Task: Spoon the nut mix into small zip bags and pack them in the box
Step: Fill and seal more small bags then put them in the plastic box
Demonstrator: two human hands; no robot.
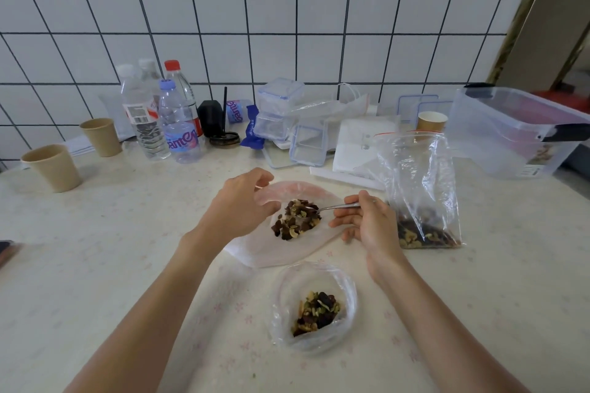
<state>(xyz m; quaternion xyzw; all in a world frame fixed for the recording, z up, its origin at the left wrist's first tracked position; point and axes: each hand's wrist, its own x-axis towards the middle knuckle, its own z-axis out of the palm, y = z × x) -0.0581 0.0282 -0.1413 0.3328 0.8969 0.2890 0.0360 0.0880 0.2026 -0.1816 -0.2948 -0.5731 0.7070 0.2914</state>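
Note:
A small pinkish zip bag (281, 249) lies on the table in front of me with a heap of nut mix (295, 219) inside. My left hand (242, 201) pinches the bag's upper edge and holds its mouth apart. My right hand (367, 223) grips a metal spoon (332, 208) whose bowl rests in that heap. A large clear zip bag (418, 182) with nut mix at its bottom stands just right of my right hand. Nearer to me lies a second small bag (314, 306), mouth wide, with nut mix in it. A large clear plastic box (510, 128) stands at the far right.
Along the tiled wall stand several water bottles (178, 124), two paper cups (54, 166) at the left, a third cup (431, 121) behind the large bag, small clip-lid containers (281, 112), loose lids, and a white flat box (357, 150). A dark object (6, 252) lies at the left edge.

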